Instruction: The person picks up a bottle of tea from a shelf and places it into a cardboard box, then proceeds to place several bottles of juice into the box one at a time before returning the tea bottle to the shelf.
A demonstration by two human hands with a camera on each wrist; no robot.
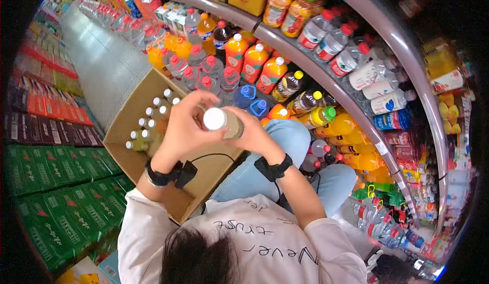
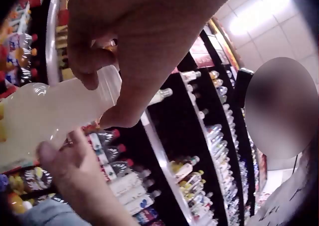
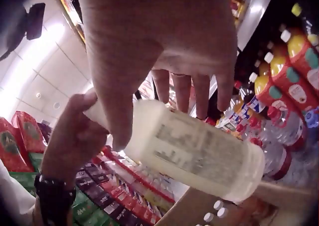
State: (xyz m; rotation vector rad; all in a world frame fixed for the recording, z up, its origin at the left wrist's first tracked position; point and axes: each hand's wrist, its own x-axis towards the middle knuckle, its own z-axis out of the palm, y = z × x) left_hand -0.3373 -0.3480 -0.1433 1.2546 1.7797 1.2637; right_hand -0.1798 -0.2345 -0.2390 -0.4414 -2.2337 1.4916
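A bottle (image 1: 233,124) of pale, cloudy liquid with a white cap (image 1: 215,119) is held between both hands above the box. My left hand (image 1: 184,127) has its thumb and fingers round the cap end; the left wrist view shows this hand (image 2: 132,41) at the narrow end of the bottle (image 2: 55,109). My right hand (image 1: 253,134) grips the body. In the right wrist view, the thumb of my right hand (image 3: 134,36) lies on the near side of the bottle (image 3: 194,153), its fingers beyond, and my left hand (image 3: 75,138) is at the cap end.
An open cardboard box (image 1: 127,116) holds several white-capped bottles (image 1: 146,122) below my left hand. Shelves of drinks (image 1: 331,45) curve along the right. Green cartons (image 1: 56,207) stand at the left, beside a tiled aisle (image 1: 97,50). Bent knees (image 1: 288,136) are right of the box.
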